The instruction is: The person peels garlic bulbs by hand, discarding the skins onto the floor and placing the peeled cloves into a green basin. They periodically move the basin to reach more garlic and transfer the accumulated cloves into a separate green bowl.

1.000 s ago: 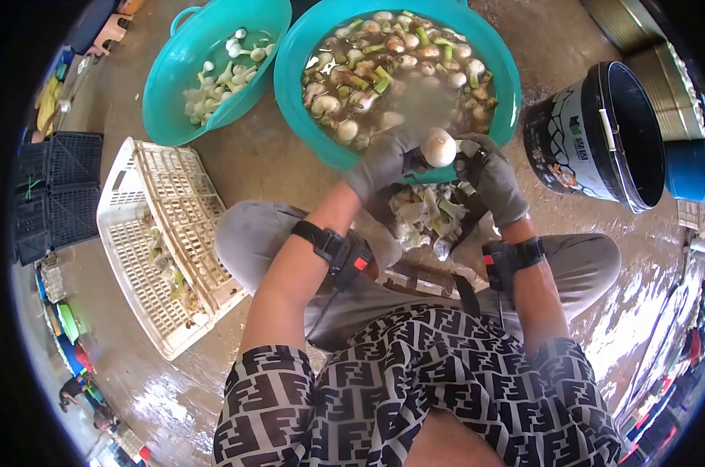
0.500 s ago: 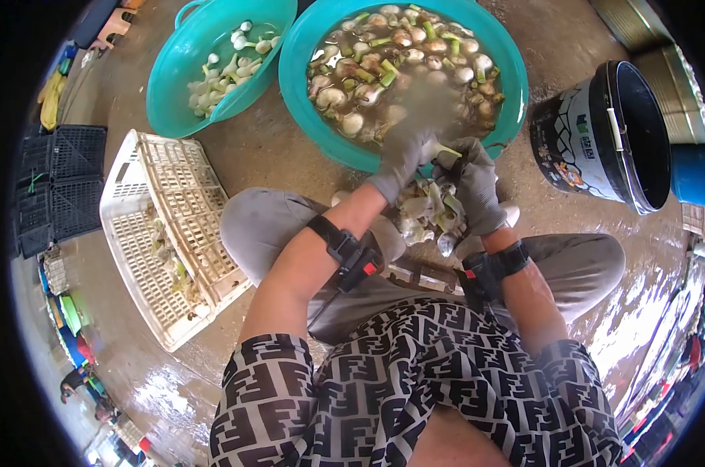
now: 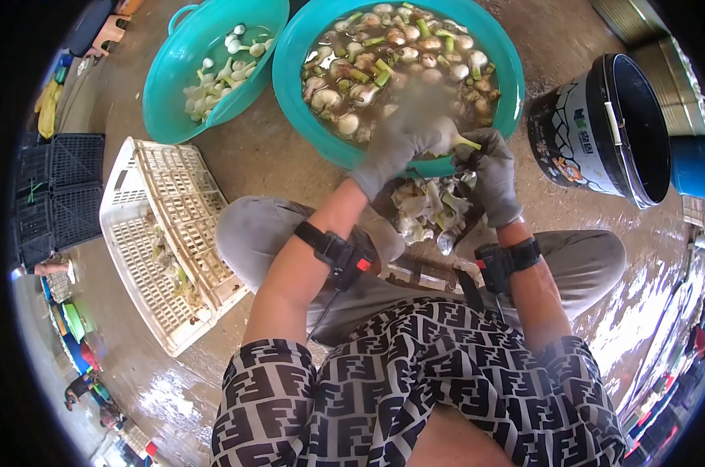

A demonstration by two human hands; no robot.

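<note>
My left hand (image 3: 399, 144), in a grey glove, is closed around a garlic bulb (image 3: 448, 136) over the near rim of the large turquoise tub (image 3: 284, 74). The bulb's pale green stem points right. Close to the stem tip, my gloved right hand (image 3: 492, 171) has its fingers curled together; what they grip, if anything, I cannot make out. Murky water in the tub holds many garlic bulbs (image 3: 325, 100) with cut stems. Below my hands lies a heap of garlic skins (image 3: 430, 206) between my feet. A blurred patch covers part of the tub above my left hand.
A second turquoise basin (image 3: 159, 93) at the upper left holds clean white garlic bulbs (image 3: 212, 86). A white plastic crate (image 3: 189, 202) lies tipped at left, with peel scraps inside. At right stand a black bucket (image 3: 574, 132) and a blue container (image 3: 693, 167). Black crates (image 3: 76, 167) are stacked far left.
My hands have moved slightly apart, the left shifting left and the right tilting outward. More of the garlic bulb and its stem now shows between them.
</note>
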